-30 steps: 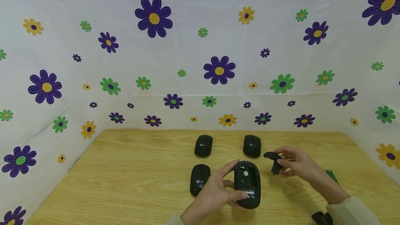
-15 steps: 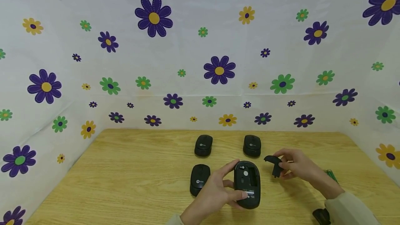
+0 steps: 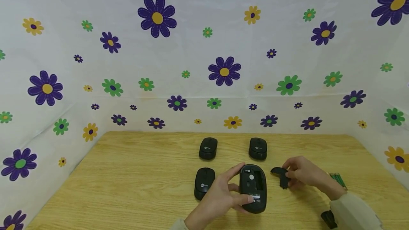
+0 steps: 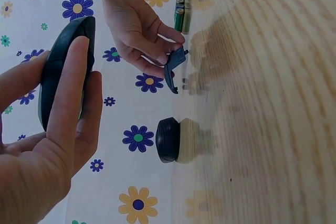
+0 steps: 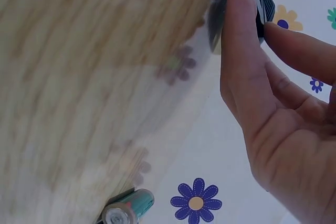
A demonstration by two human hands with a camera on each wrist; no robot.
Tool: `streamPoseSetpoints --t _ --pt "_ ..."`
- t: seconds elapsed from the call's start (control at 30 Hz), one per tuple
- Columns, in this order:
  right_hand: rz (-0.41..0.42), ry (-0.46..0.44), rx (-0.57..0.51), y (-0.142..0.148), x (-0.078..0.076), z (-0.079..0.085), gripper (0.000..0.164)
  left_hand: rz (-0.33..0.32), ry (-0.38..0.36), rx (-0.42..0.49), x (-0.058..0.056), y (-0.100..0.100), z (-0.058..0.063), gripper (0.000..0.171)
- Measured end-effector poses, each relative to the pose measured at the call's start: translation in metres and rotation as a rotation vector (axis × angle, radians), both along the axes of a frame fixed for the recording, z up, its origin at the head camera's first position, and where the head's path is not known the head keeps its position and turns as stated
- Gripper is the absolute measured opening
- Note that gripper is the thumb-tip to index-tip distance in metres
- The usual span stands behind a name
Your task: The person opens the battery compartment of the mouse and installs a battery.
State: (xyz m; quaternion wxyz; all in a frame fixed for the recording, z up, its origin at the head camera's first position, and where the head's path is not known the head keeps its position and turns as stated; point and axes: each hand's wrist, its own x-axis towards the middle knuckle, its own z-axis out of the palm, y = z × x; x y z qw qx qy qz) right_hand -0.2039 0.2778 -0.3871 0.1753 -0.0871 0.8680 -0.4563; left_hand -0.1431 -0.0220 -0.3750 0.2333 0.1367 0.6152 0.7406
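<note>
My left hand [image 3: 220, 194] grips a black computer mouse [image 3: 252, 182] above the table, its underside facing me and its battery slot uncovered. The thumb lies across the label near the mouse's lower end. To the right, my right hand [image 3: 303, 173] pinches a black, T-shaped mouse cover [image 3: 282, 176] by its side. In the left wrist view this cover [image 4: 170, 69] hangs close to the tabletop; whether it touches I cannot tell. Several green batteries [image 3: 338, 179] lie just beyond the right wrist.
Three black mice stand upright on the wooden table [image 3: 127, 180]: one at back left [image 3: 208, 148], one at back right [image 3: 257, 148], one at front left [image 3: 204, 182]. Another black piece [image 3: 329, 219] lies by the right sleeve. A flowered cloth [image 3: 191, 38] hangs behind.
My right hand has lowered the cover toward the table, slightly nearer to me. More of the batteries shows beside the wrist. The left hand and its mouse have stayed put.
</note>
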Motion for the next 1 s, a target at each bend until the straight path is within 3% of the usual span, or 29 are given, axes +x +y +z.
streamPoseSetpoints --t 0.57,0.87,1.0 --pt "-0.015 0.059 0.106 0.010 0.001 0.002 0.019 -0.005 0.013 -0.011 0.001 0.000 0.002 0.083" --pt "-0.063 -0.052 0.030 0.028 0.001 0.007 0.030 -0.003 0.017 -0.015 0.000 0.002 0.000 0.084" --pt "-0.075 -0.054 0.026 0.032 0.001 0.009 0.033 0.002 0.015 -0.011 0.001 0.001 0.000 0.085"
